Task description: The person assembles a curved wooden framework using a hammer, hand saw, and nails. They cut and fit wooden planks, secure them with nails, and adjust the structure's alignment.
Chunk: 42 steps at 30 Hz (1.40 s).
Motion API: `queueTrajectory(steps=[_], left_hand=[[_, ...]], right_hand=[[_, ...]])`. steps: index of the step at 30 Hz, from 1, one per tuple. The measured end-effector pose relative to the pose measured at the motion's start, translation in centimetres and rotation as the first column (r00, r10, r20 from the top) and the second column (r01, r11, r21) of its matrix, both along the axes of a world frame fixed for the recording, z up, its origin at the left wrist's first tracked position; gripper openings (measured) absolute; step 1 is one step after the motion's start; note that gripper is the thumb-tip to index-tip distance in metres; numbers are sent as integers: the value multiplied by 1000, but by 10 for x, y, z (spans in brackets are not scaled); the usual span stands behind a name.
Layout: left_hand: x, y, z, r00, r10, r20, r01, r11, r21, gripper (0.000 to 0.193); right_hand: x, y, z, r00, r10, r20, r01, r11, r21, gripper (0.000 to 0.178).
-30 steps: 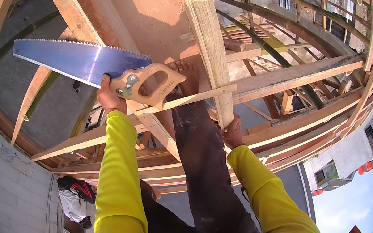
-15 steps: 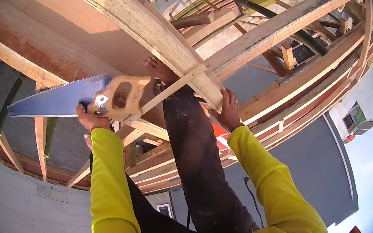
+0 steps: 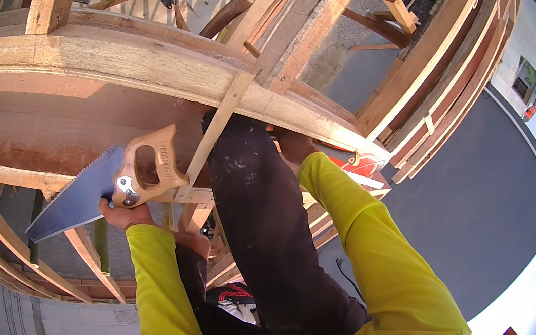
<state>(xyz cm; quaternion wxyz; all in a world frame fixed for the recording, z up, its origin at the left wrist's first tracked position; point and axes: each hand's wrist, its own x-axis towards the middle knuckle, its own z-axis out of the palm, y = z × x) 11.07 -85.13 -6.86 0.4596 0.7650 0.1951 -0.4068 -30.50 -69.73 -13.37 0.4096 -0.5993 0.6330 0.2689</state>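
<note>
My left hand (image 3: 125, 215) is closed on a handsaw (image 3: 77, 201) where the blue-grey blade meets the wooden handle. The blade points left, its toothed edge facing away from me. My right hand (image 3: 295, 148) is at the near edge of a long pale wooden beam (image 3: 151, 64), close to its right end. Its fingers are hidden by the beam, so I cannot tell how they are set. A narrow wooden strip (image 3: 220, 118) lies across the beam and slopes down toward the saw handle. My dark-trousered leg stands between my arms.
Timber framing surrounds me, with a thick crossbeam (image 3: 323, 22) at the far right and curved rails (image 3: 452, 66) beyond. A reddish board (image 3: 56, 122) lies behind the saw. Openings drop to a lower grey floor. A red object (image 3: 358, 164) shows below the beam's end.
My view has turned, so the beam now lies more crosswise. My right hand has gone from the beam's end to its near edge, fingers now hidden. The left hand still grips the handsaw.
</note>
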Motion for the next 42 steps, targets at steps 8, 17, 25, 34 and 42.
queueTrajectory(steps=[8, 17, 25, 34, 42], left_hand=[[-1, -3, 4, 999, -39, 26, 38, 999, 30, 50], [3, -7, -1, 996, -89, 28, 89, 996, -2, 50], [-6, -13, 8, 997, -79, -11, 80, 997, 24, 53], [10, -14, 23, 982, -147, -119, 152, 988, 37, 52], [2, -47, 90, 938, -341, -61, 344, 902, 261, 57]], right_hand=[[4, -8, 106, 991, -133, -23, 135, 986, 103, 22], [-41, 27, 62, 998, -66, -7, 66, 998, -4, 24], [-9, 37, 114, 996, -20, 89, -19, 910, 413, 42], [-31, 73, 245, 683, -727, 68, 587, 602, 541, 58], [12, 157, 399, -224, -967, -122, 872, -255, 418, 41]])
